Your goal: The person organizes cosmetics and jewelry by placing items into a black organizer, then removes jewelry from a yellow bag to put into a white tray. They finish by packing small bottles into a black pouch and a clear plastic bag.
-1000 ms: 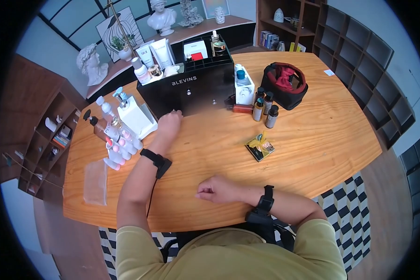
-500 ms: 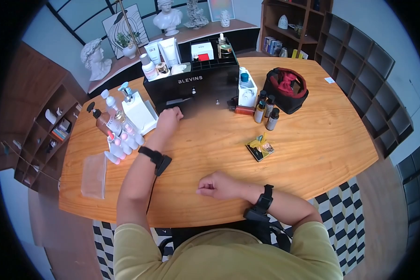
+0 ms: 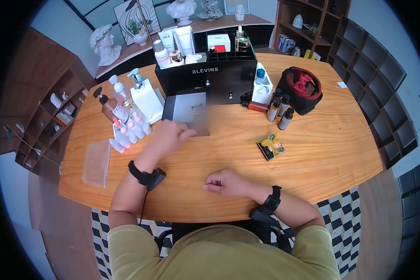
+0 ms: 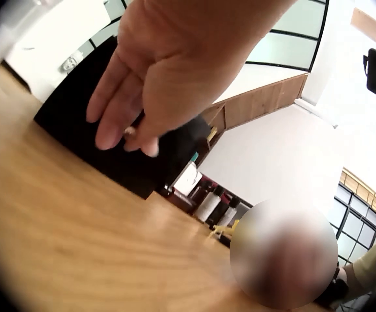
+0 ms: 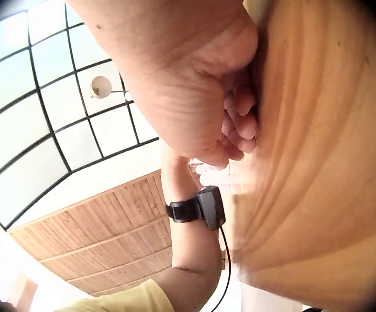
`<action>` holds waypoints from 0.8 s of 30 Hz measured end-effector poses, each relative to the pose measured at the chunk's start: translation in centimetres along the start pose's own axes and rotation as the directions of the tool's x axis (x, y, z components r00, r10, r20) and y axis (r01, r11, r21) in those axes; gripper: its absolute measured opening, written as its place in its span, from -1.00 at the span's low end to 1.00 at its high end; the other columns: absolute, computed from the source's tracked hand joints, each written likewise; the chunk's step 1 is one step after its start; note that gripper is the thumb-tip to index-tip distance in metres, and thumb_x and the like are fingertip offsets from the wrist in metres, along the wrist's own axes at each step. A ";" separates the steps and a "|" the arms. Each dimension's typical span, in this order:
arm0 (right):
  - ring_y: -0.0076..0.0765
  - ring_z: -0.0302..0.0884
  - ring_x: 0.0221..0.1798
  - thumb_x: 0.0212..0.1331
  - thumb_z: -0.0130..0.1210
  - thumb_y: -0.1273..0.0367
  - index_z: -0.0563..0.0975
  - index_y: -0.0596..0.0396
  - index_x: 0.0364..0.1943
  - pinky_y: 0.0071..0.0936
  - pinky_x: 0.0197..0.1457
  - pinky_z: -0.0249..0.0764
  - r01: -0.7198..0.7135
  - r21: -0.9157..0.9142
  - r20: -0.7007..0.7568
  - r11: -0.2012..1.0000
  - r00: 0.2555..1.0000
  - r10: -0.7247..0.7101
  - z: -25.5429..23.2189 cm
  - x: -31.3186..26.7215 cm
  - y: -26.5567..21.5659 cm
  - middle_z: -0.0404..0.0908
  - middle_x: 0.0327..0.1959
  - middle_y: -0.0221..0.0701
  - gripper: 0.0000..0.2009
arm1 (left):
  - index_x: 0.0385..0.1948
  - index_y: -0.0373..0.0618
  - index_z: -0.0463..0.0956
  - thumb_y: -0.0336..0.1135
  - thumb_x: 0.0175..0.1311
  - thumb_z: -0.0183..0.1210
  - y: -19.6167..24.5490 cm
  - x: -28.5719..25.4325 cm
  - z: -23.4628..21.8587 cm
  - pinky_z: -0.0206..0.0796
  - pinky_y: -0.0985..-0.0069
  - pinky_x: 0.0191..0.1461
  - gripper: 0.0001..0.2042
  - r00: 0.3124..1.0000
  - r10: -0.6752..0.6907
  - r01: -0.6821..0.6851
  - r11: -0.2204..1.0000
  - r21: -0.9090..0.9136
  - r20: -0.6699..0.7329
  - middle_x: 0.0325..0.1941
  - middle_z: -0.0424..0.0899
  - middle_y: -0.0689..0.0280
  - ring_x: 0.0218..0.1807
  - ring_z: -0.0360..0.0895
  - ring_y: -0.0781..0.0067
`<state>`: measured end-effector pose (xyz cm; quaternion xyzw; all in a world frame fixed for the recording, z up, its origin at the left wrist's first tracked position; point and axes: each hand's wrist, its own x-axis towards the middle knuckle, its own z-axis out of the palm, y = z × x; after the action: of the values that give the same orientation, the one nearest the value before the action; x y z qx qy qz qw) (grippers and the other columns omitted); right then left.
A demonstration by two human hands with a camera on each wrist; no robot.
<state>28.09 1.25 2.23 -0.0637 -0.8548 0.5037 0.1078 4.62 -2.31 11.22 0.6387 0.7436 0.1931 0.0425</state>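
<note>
My left hand (image 3: 168, 138) is at the front of a pulled-out drawer (image 3: 176, 112) of the black cosmetics organizer (image 3: 191, 86). Thumb and fingertips pinch the drawer's small knob (image 4: 130, 133), which the fingers partly cover in the left wrist view. The drawer reaches out over the table toward me; its grey inside shows, with part of the front blurred in the head view. My right hand (image 3: 228, 182) rests on the tabletop near the front edge, fingers loosely curled and holding nothing. In the right wrist view its fingers (image 5: 240, 127) lie against the wood.
Several pump and plastic bottles (image 3: 134, 126) stand left of the drawer beside a white dispenser (image 3: 147, 101). Small dark-capped bottles (image 3: 286, 119), a black-and-red pouch (image 3: 301, 100) and a small ribboned box (image 3: 270, 147) sit to the right. A clear pouch (image 3: 97, 163) lies at the left edge.
My left hand has drawn back from the organizer toward me, and the drawer has come out with it. My right hand has stayed on the table. The head view has shifted slightly.
</note>
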 end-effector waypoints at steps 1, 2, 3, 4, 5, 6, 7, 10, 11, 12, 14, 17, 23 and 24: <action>-0.52 0.32 -0.64 0.20 0.17 0.34 0.56 0.12 -0.41 -0.51 -0.51 0.30 0.009 -0.015 -0.004 1.000 1.000 -0.009 0.0 0.0 0.1 0.46 -0.65 -0.35 -0.86 | -0.45 -0.15 0.62 -0.24 0.10 0.29 0.2 0.8 -0.8 0.38 0.35 -0.39 -0.83 0.997 -0.061 0.061 0.998 0.007 0.040 -0.54 0.62 0.13 -0.47 0.59 0.13; -0.51 0.33 -0.63 0.20 0.17 0.34 0.57 0.12 -0.41 -0.51 -0.51 0.31 0.006 -0.020 0.000 1.000 1.000 -0.006 0.0 0.0 0.1 0.47 -0.65 -0.35 -0.86 | -0.44 -0.16 0.64 -0.19 0.09 0.31 -0.3 1.8 -1.2 0.38 0.41 -0.42 -0.78 0.993 -0.111 0.114 0.986 -0.124 0.032 -0.57 0.63 0.17 -0.51 0.58 0.17; -0.51 0.34 -0.63 0.20 0.17 0.34 0.57 0.12 -0.41 -0.51 -0.51 0.32 0.005 -0.025 0.005 1.000 1.000 -0.004 -0.1 0.1 0.0 0.48 -0.65 -0.35 -0.85 | -0.43 -0.17 0.63 -0.19 0.07 0.32 -0.6 3.1 -1.2 0.39 0.41 -0.40 -0.77 0.998 -0.048 0.045 0.995 -0.085 -0.030 -0.54 0.64 0.18 -0.50 0.59 0.18; -0.51 0.35 -0.63 0.20 0.17 0.34 0.57 0.12 -0.41 -0.51 -0.50 0.32 0.003 -0.031 0.009 1.000 1.000 -0.003 -0.1 0.0 0.0 0.48 -0.64 -0.35 -0.85 | -0.42 -0.17 0.63 -0.18 0.06 0.33 -1.1 4.4 -1.1 0.39 0.41 -0.38 -0.76 0.996 0.018 -0.022 0.999 -0.041 -0.090 -0.52 0.66 0.19 -0.48 0.59 0.19; -0.51 0.36 -0.63 0.20 0.17 0.33 0.57 0.12 -0.41 -0.51 -0.50 0.32 0.005 -0.028 0.008 1.000 1.000 -0.005 -0.1 0.0 0.0 0.49 -0.64 -0.35 -0.85 | -0.41 -0.18 0.62 -0.18 0.04 0.34 -1.5 5.6 -0.7 0.40 0.42 -0.36 -0.75 0.985 0.086 -0.086 0.996 0.006 -0.148 -0.49 0.67 0.19 -0.46 0.60 0.20; -0.51 0.36 -0.63 0.20 0.17 0.33 0.57 0.12 -0.41 -0.51 -0.50 0.32 0.008 -0.025 0.006 1.000 1.000 -0.008 -0.1 0.0 0.0 0.49 -0.64 -0.35 -0.85 | -0.40 -0.18 0.61 -0.18 0.02 0.35 -2.2 6.7 0.1 0.40 0.41 -0.33 -0.74 0.978 0.154 -0.144 0.986 0.080 -0.138 -0.46 0.67 0.20 -0.43 0.60 0.21; -0.51 0.37 -0.63 0.20 0.17 0.33 0.57 0.12 -0.41 -0.51 -0.51 0.32 0.012 -0.024 0.003 1.000 1.000 -0.012 -0.2 0.0 0.0 0.49 -0.64 -0.35 -0.85 | -0.38 -0.18 0.60 -0.18 0.01 0.37 -2.9 7.9 1.2 0.41 0.41 -0.30 -0.72 0.967 0.222 -0.203 0.967 0.153 -0.123 -0.43 0.68 0.20 -0.40 0.60 0.21; -0.29 0.46 -0.58 0.17 0.17 0.30 0.57 0.10 -0.45 -0.42 -0.45 0.37 -0.014 0.027 0.007 1.000 1.000 0.013 -0.5 0.0 -0.5 0.54 -0.60 -0.29 -0.83 | -0.33 -0.18 0.57 -0.19 -0.04 0.39 -4.0 10.4 2.9 0.41 0.40 -0.21 -0.68 0.956 0.272 -0.282 0.955 0.088 0.113 -0.36 0.67 0.20 -0.31 0.60 0.20; -0.30 0.46 -0.57 0.17 0.17 0.30 0.57 0.10 -0.45 -0.42 -0.45 0.38 -0.017 0.026 0.009 1.000 1.000 0.017 -0.6 -0.1 -0.6 0.54 -0.59 -0.29 -0.83 | -0.32 -0.19 0.56 -0.20 -0.06 0.40 -4.1 10.8 3.1 0.41 0.40 -0.18 -0.67 0.938 0.268 -0.279 0.960 0.020 0.221 -0.34 0.67 0.19 -0.29 0.60 0.20; -0.31 0.47 -0.57 0.17 0.17 0.30 0.57 0.10 -0.45 -0.43 -0.45 0.38 -0.020 0.026 0.012 0.999 1.000 0.020 -0.7 -0.1 -0.7 0.55 -0.59 -0.30 -0.83 | -0.33 -0.19 0.56 -0.25 -0.03 0.38 -4.2 10.9 3.4 0.42 0.40 -0.18 -0.71 0.950 0.231 -0.235 0.972 -0.007 0.209 -0.39 0.65 0.20 -0.31 0.60 0.18; -0.31 0.48 -0.57 0.17 0.17 0.31 0.57 0.11 -0.45 -0.43 -0.45 0.38 -0.023 0.034 0.014 0.999 1.000 0.023 -0.6 -0.1 -0.7 0.55 -0.59 -0.30 -0.83 | -0.35 -0.21 0.55 -0.28 0.00 0.35 -4.2 10.6 3.1 0.42 0.42 -0.18 -0.75 0.963 0.191 -0.200 0.980 0.025 0.191 -0.41 0.64 0.19 -0.33 0.60 0.21; -0.37 0.45 -0.58 0.18 0.18 0.32 0.57 0.11 -0.43 -0.46 -0.46 0.37 -0.013 0.037 0.006 0.999 1.000 0.013 -0.4 -0.1 -0.3 0.54 -0.60 -0.32 -0.84 | -0.28 -0.23 0.54 -0.31 0.08 0.30 -3.1 9.2 1.2 0.41 0.47 -0.19 -0.76 0.994 0.080 -0.078 0.997 -0.027 0.069 -0.36 0.62 0.18 -0.31 0.59 0.30; -0.50 0.39 -0.61 0.19 0.18 0.34 0.57 0.12 -0.41 -0.51 -0.48 0.34 0.020 0.037 -0.012 0.999 1.000 -0.020 0.0 -0.1 0.0 0.52 -0.62 -0.37 -0.86 | 0.05 -0.18 0.42 -0.31 0.20 0.21 -0.1 4.7 -1.9 0.40 0.47 -0.10 -0.62 0.990 0.094 -0.134 0.877 -0.461 -0.109 -0.17 0.58 0.19 -0.18 0.54 0.39; -0.49 0.39 -0.61 0.19 0.18 0.34 0.57 0.12 -0.42 -0.51 -0.48 0.34 0.014 0.029 -0.010 0.999 1.000 -0.014 0.0 -0.1 0.0 0.52 -0.62 -0.36 -0.86 | 0.04 -0.18 0.43 -0.32 0.21 0.21 0.7 3.7 -1.9 0.40 0.47 -0.10 -0.63 0.990 0.118 -0.141 0.849 -0.510 -0.078 -0.16 0.58 0.19 -0.18 0.54 0.42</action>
<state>28.20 1.22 2.24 -0.0585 -0.8472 0.5150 0.1163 4.03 0.89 13.86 0.6485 0.6211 0.4007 0.1822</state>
